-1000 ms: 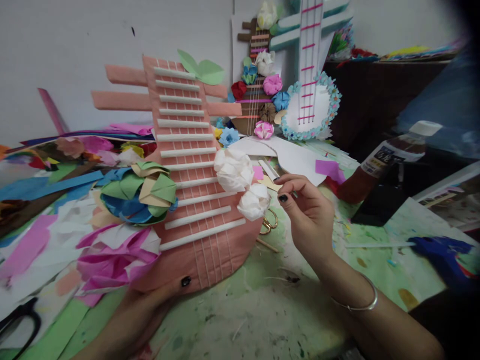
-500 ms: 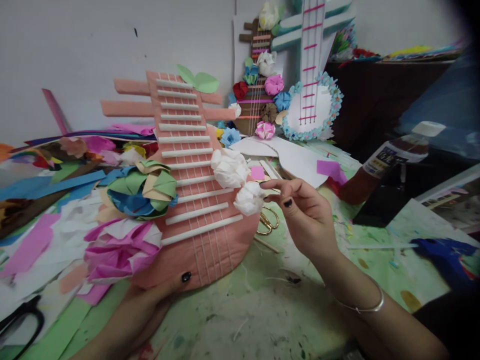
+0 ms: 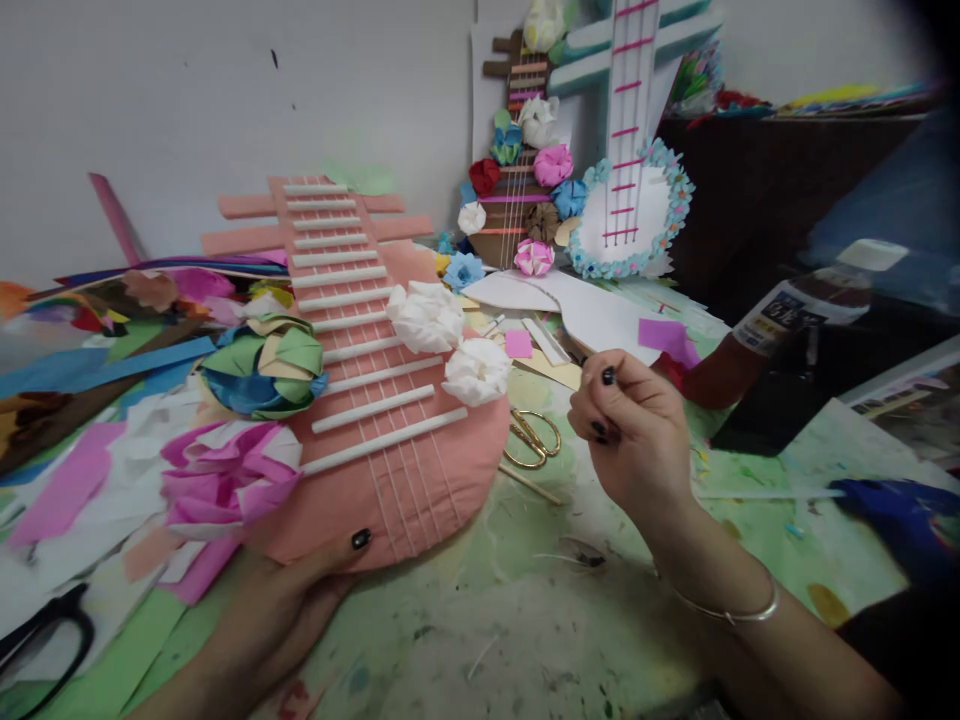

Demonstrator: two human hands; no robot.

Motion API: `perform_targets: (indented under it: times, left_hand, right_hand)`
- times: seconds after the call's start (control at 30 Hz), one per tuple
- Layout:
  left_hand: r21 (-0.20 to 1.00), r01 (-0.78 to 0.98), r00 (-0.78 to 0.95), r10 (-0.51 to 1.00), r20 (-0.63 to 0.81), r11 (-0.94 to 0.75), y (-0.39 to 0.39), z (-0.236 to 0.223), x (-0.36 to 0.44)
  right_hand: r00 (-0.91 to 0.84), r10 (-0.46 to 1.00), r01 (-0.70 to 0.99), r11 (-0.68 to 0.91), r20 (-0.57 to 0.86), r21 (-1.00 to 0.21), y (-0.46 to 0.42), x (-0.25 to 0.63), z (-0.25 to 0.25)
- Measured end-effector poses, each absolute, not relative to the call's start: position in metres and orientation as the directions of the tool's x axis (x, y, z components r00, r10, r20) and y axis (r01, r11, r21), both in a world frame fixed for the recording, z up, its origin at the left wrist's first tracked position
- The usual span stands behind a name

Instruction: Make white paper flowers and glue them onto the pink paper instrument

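Observation:
My left hand [image 3: 289, 600] grips the lower edge of a salmon-pink paper lute [image 3: 382, 480], thumb on its front. The lute leans back, with white paper strips across it and thin strings down its face. Two white paper flowers [image 3: 477, 371] sit on its right edge. On its left edge are a green and blue paper flower [image 3: 262, 367] and a pink and white paper flower [image 3: 229, 475]. My right hand [image 3: 634, 425] is closed in the air to the right of the white flowers, apart from them; what its fingers hold, if anything, is hidden.
Gold-handled scissors [image 3: 534, 438] and a thin stick [image 3: 532, 484] lie right of the lute. Finished paper lutes [image 3: 634, 200] lean on the back wall. A bottle of brown liquid [image 3: 780, 320] stands at right. Paper scraps [image 3: 67, 490] and black-handled scissors [image 3: 75, 620] are at left.
My right hand has drawn back right from the lower white flower, and its fingers have curled in. The lute has tilted back and shifted slightly left in my left hand.

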State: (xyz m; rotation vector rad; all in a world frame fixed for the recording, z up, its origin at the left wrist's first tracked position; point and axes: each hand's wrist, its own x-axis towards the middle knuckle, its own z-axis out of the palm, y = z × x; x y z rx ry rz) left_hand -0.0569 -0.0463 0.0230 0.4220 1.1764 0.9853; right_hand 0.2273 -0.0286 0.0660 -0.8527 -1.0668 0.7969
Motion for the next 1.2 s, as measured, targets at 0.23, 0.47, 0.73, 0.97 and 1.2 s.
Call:
perform_targets:
  times: [0.23,0.47,0.73,0.97,1.2]
  left_hand:
    - [0.741,-0.411,0.03,0.82,-0.571,0.531,-0.044,0.018,-0.063]
    - [0.753,-0.397,0.06,0.834,-0.549,0.525,-0.047,0.016,-0.062]
    - [0.716,-0.382,0.138,0.802,-0.581,0.584,-0.051,0.019,-0.059]
    - [0.725,-0.384,0.106,0.808,-0.58,0.571,-0.051,0.016,-0.061]
    - [0.757,-0.428,0.047,0.848,-0.528,0.494,-0.048,0.012,-0.065]
  right_hand:
    - [0.248,0.775,0.5,0.411,0.581,-0.762,-0.03,0.21,0.045]
    - [0.234,0.768,0.517,0.421,0.596,-0.745,-0.031,0.208,0.038]
    - [0.316,0.779,0.409,0.403,0.541,-0.819,-0.035,0.198,0.041]
    - [0.254,0.801,0.469,0.388,0.542,-0.793,-0.035,0.198,0.04]
    - [0.238,0.839,0.39,0.378,0.489,-0.84,-0.032,0.205,0.041]
